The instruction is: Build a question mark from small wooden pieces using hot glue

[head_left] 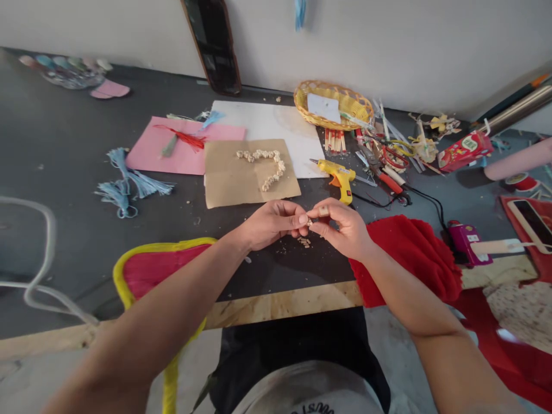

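Observation:
My left hand (279,224) pinches a small beige piece (309,222) between thumb and fingertips. From the other side, the thumb and forefinger of my right hand (340,227) close on the same piece; its exact kind is too small to tell. Below my fingers, several tiny beige pieces (304,242) lie on the dark tabletop. Just beyond my hands is a brown paper sheet (233,184), on which a curved row of cream knobbly pieces (279,168) rests. A yellow hot glue gun (342,179) lies past my right hand.
Behind the brown sheet are pink paper (146,146), white board (259,115) and a wicker basket (302,109). Blue tassels (125,178) lie left, pliers (383,175) right. Red cloth (409,253) sits under my right forearm. A phone (219,52) leans on the wall.

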Demonstrator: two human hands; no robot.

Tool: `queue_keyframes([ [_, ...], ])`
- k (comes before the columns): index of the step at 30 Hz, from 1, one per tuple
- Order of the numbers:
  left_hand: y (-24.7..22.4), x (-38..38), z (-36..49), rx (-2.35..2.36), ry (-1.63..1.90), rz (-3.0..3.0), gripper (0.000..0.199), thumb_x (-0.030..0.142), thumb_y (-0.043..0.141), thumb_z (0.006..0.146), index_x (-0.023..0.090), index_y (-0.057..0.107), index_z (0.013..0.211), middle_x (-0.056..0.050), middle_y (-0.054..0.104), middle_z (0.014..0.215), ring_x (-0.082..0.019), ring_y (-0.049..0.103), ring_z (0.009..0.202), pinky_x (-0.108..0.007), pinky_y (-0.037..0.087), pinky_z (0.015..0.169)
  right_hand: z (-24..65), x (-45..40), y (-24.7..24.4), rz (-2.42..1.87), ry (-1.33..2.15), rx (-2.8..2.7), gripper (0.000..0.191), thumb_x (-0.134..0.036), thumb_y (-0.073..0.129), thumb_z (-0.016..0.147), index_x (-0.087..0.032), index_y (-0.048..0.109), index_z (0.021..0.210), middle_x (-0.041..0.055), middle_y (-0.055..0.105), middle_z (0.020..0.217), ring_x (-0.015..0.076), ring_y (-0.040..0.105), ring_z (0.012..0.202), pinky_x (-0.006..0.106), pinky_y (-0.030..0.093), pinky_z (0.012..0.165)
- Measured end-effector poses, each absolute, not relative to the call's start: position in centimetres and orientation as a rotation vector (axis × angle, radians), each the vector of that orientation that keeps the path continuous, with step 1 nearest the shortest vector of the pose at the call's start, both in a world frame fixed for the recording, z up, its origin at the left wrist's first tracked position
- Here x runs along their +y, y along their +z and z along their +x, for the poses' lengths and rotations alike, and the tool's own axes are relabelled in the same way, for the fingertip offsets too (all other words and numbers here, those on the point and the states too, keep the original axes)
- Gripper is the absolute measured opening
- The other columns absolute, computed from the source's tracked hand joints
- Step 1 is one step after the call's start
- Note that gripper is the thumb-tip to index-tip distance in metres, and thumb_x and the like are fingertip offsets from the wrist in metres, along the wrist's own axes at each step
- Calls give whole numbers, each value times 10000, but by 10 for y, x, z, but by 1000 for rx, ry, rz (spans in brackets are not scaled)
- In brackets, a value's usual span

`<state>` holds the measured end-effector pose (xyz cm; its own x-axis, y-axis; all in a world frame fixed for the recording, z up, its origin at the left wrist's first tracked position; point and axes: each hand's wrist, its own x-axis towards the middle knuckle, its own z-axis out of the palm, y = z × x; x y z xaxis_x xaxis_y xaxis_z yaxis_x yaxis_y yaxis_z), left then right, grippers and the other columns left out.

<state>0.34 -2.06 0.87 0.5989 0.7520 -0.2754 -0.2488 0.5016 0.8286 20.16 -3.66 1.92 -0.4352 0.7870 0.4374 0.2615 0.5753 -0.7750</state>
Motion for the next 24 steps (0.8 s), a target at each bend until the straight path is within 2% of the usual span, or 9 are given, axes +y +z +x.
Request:
queue_keyframes([
  [4,9,-20,4,690,656,838,349,393,900,611,103,715,668,-38,696,607,-65,577,532,-166,437,539,201,-37,21,-837,823,-1984,84,-239,647,911,-201,694,969,38,672,916,134,655,842,282,556,761],
  [11,7,-21,5,669,708,802,355,411,893,624,108,729,706,-34,702,626,-50,570,538,-144,435,538,201,-39,19,-829,622,-1986,100,-210,657,891,-199,658,991,42,647,927,102,602,715,239,536,636],
  [16,9,-21,5,667,702,814,315,364,905,613,117,741,717,-32,712,645,-49,577,546,-141,440,548,200,-38,18,-815,546,-1998,100,-169,643,888,-199,638,983,51,642,932,118,628,776,241,546,648],
  [24,9,-21,4,667,707,842,279,347,886,645,119,733,694,-23,694,629,-56,569,546,-158,440,555,202,-38,17,-809,583,-2024,141,-230,660,891,-210,641,1029,56,659,958,127,631,777,257,557,649],
])
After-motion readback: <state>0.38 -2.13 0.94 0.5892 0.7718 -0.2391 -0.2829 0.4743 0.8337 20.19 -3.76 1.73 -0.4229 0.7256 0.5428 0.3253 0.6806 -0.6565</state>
